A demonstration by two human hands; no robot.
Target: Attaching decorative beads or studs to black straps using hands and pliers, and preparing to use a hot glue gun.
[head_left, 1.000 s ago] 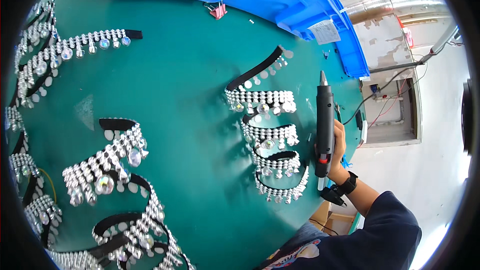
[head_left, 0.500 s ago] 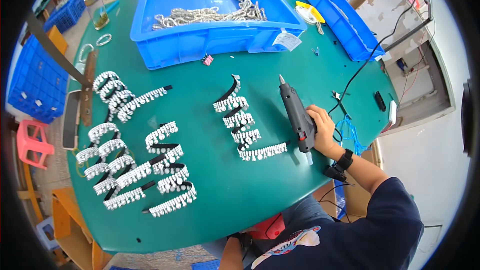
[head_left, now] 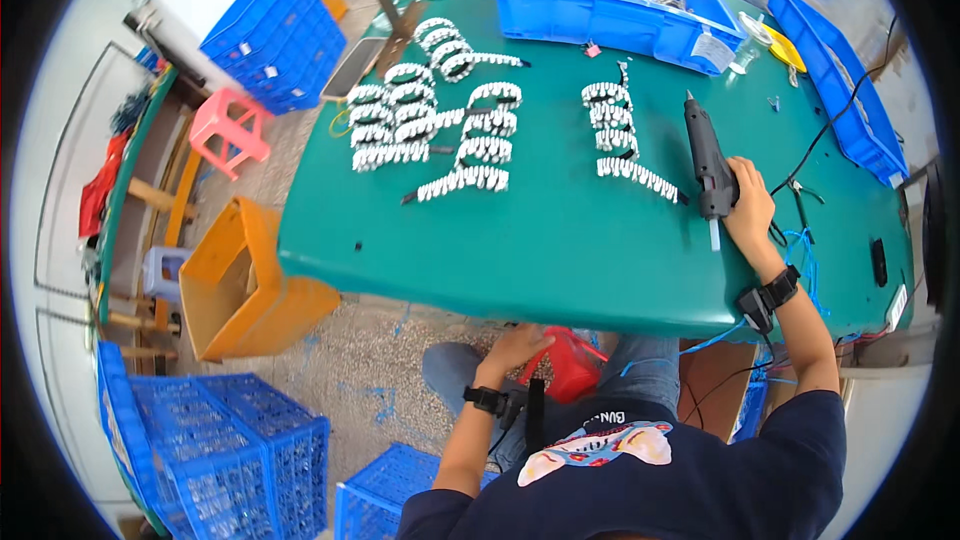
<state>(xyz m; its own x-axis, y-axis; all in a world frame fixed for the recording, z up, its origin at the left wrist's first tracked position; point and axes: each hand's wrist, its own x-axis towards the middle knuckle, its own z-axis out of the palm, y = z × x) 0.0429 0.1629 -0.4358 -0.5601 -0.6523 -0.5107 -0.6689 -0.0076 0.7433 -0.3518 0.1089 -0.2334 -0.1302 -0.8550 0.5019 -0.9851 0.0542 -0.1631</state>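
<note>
On the table's right side, my right hand (head_left: 750,206) is closed around the handle of a dark grey glue gun (head_left: 708,155). The gun's nozzle points toward the far side, and a pale glue stick sticks out of its rear. Left of it lies a coiled black band with white bead trim (head_left: 613,120), its near end close to the gun. Several similar beaded bands (head_left: 480,150) are grouped farther left. My left hand (head_left: 518,348) is below the table edge over my lap, fingers stretched out beside a red object (head_left: 570,365), whose kind I cannot make out.
A blue bin (head_left: 610,15) of silvery cords stands at the back of the green table (head_left: 520,260), with a longer blue tray (head_left: 835,90) to its right. Pliers (head_left: 803,205) and blue string lie past my right hand. Blue crates (head_left: 230,450) and a pink stool (head_left: 230,130) stand on the left.
The view has shifted downward and to the left, bringing my lap and left hand into sight. My right hand still grips the glue gun, and the beaded bands lie as before.
</note>
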